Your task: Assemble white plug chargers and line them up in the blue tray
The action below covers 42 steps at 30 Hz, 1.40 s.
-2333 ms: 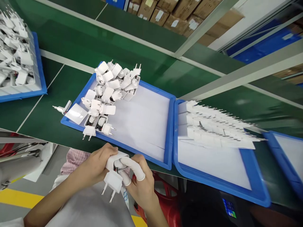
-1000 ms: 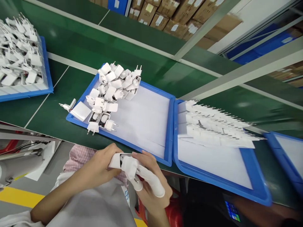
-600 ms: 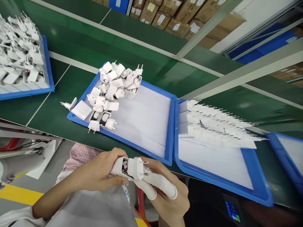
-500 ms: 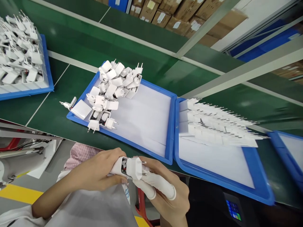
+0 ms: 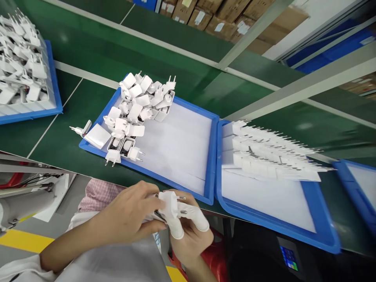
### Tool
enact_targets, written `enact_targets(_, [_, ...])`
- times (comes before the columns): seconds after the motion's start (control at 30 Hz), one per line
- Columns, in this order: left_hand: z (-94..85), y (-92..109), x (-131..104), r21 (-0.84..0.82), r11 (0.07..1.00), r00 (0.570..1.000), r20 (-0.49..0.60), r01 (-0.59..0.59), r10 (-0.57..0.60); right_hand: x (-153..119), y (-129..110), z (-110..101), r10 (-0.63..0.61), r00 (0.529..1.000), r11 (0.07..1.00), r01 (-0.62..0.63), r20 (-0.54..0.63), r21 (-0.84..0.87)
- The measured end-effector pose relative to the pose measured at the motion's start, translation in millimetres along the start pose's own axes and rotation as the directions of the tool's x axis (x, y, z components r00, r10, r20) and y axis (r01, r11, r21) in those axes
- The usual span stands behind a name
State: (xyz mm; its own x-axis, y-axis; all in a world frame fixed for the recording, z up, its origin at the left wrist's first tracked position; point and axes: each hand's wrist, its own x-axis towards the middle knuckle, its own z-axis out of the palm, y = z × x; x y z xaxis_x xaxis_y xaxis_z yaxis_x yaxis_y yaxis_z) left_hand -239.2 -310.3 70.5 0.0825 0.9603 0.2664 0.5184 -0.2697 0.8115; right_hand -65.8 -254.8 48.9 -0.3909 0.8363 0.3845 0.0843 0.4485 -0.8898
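Note:
A white plug adapter (image 5: 169, 204) with two metal pins pointing right is held between my two hands in front of my body. My left hand (image 5: 129, 211) is closed round its left end, the fingers partly covering a dark gap in the casing. White finger covers sit on fingers of my right hand (image 5: 190, 231), which grips the plug part from the right and below. Beyond my hands, a blue-rimmed tray (image 5: 209, 156) bears a heap of similar adapters (image 5: 135, 111) at its left side. Another blue tray (image 5: 326, 231) holds rows of upright adapters (image 5: 264, 152).
A box of many adapters (image 5: 22, 66) stands at the far left. Part of another blue tray (image 5: 355, 196) shows at the right. A metal post (image 5: 308, 84) slants over the green bench (image 5: 96, 94), and cardboard boxes (image 5: 223, 23) lie behind. A red stool (image 5: 213, 254) is below.
My left fingers have moved right, over the gap between casing and plug part. My right hand has turned and drawn in closer, with its fingers more curled round the adapter.

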Motion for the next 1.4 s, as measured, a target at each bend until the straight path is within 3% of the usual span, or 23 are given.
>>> enact_targets(0.1, [6.0, -1.2, -0.9, -0.037, 0.995, 0.984, -0.155, -0.096, 0.090, -8.1, 4.1, 14.8, 0.022, 0.994, 0.994, -0.011, -0.107, 0.105])
enact_targets(0.2, [9.5, -5.8, -4.3, -0.155, 0.981, 0.959, -0.275, -0.118, 0.072, -8.0, 1.6, 25.6, 0.072, 0.985, 0.986, -0.047, -0.158, 0.159])
enact_targets(0.33, [8.3, -8.4, -5.7, -0.206, 0.974, 0.946, -0.323, -0.094, 0.023, -1.1, -5.5, 32.3, 0.087, 0.982, 0.977, -0.051, -0.166, 0.207])
enact_targets(0.6, [-1.7, -15.6, -0.9, -0.171, 0.953, 0.883, -0.444, -0.249, 0.151, 14.2, -14.2, 36.6, 0.060, 0.995, 0.970, -0.041, -0.075, 0.238])
enact_targets(0.8, [-3.1, -24.1, -8.1, -0.247, 0.951, 0.903, -0.425, -0.183, 0.064, 21.9, -11.7, 30.6, -0.009, 0.996, 0.989, -0.004, 0.086, 0.146])
enact_targets(0.9, [-1.5, -27.0, -12.6, -0.367, 0.915, 0.909, -0.416, -0.170, 0.002, 28.2, -15.9, 23.6, -0.058, 0.987, 0.996, 0.046, 0.153, 0.082])
enact_targets(1.03, [-3.0, -30.3, -17.1, -0.549, 0.811, 0.928, -0.372, -0.203, -0.019, 38.4, -28.2, 13.0, -0.033, 0.948, 0.998, 0.013, 0.316, 0.066])
enact_targets(1.13, [-6.3, -32.2, -19.3, -0.531, 0.831, 0.952, -0.307, -0.165, -0.008, 43.2, -34.1, 6.0, -0.013, 0.918, 0.999, -0.002, 0.396, 0.037])
enact_targets(1.27, [-6.6, -33.5, -19.3, -0.476, 0.867, 0.966, -0.259, -0.151, 0.026, 43.7, -32.1, 2.0, -0.034, 0.908, 0.997, 0.061, 0.418, -0.052])
enact_targets(1.4, [-3.8, -32.4, -15.9, -0.449, 0.872, 0.940, -0.338, -0.194, 0.035, 36.4, -23.4, 6.5, -0.171, 0.940, 0.980, 0.194, 0.294, -0.051])
